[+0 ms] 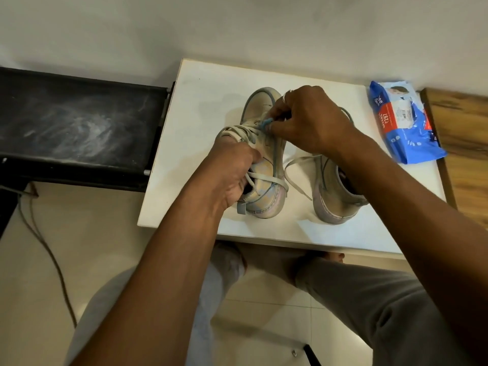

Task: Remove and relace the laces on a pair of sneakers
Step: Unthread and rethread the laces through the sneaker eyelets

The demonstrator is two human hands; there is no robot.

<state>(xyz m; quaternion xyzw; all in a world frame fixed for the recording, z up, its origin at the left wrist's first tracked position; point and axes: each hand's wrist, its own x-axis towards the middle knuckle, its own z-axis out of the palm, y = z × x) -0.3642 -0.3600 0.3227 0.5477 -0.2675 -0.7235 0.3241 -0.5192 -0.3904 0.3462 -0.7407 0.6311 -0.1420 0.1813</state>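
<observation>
I am working on one shoe that lies on the white counter. Its toe points away from me and its heel is close to me.

My left hand grips the heel end of this shoe. The fingers are curled tight round the top edge by the opening. My right hand is over the middle of the shoe. Its fingers pinch a small blue piece by the lace holes. I cannot tell if that blue piece is the tip of the lace or a loop on the shoe. One finger of this hand wears a ring.

The pale lace is loose. Part of it lies across the heel of the shoe, right by my left hand. More lace trails on the counter just to the right of the shoe.

The other shoe stands just to the right of the shoe, heel toward me. My right arm crosses over it and hides its front.

A blue packet lies well to the right of the shoe, past the other shoe. A black bench is well to the left of the shoe, off the counter. A cord lies on the floor, left of the shoe and nearer to me.
</observation>
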